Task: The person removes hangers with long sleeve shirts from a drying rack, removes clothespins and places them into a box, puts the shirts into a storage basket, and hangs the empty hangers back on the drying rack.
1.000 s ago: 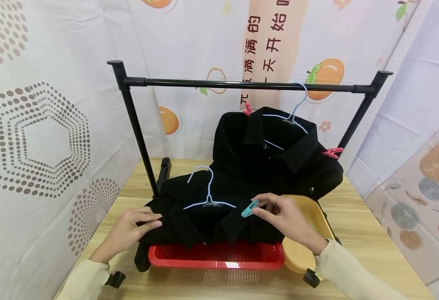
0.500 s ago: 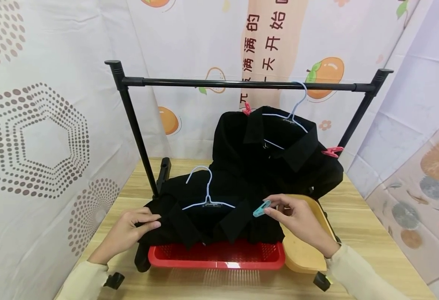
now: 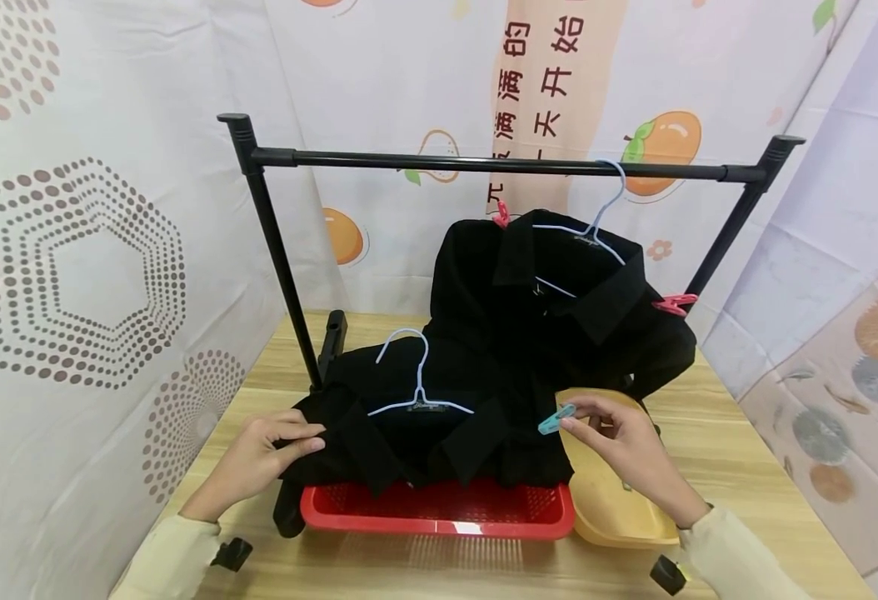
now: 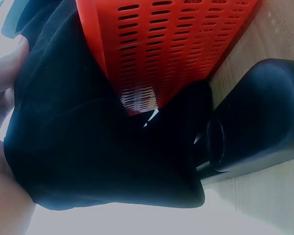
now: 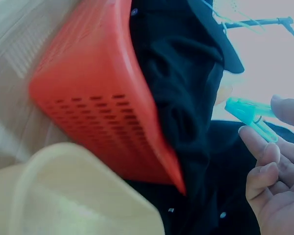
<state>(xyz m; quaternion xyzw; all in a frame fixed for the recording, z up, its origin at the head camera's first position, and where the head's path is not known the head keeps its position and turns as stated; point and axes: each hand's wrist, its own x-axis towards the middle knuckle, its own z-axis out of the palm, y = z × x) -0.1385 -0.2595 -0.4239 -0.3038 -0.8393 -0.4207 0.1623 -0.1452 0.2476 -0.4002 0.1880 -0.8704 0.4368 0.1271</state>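
We lose the near edge of the tabletop [image 3: 754, 483] below the head view, along with the ends of the cream sleeves [image 3: 165, 558]. Toward that edge, the nearer black shirt [image 3: 416, 454] hides the far rim of the red basket [image 3: 439, 527] and the tips of the lower hanger [image 3: 420, 394]; its collar label [image 3: 426, 408] is too small for us to read. Nearer the tabletop's right edge, the right hand [image 3: 626, 437] covers part of the yellow tray [image 3: 589, 475] and one end of the turquoise peg [image 3: 555, 420]. The left wrist view cuts off the left hand [image 3: 268, 447].
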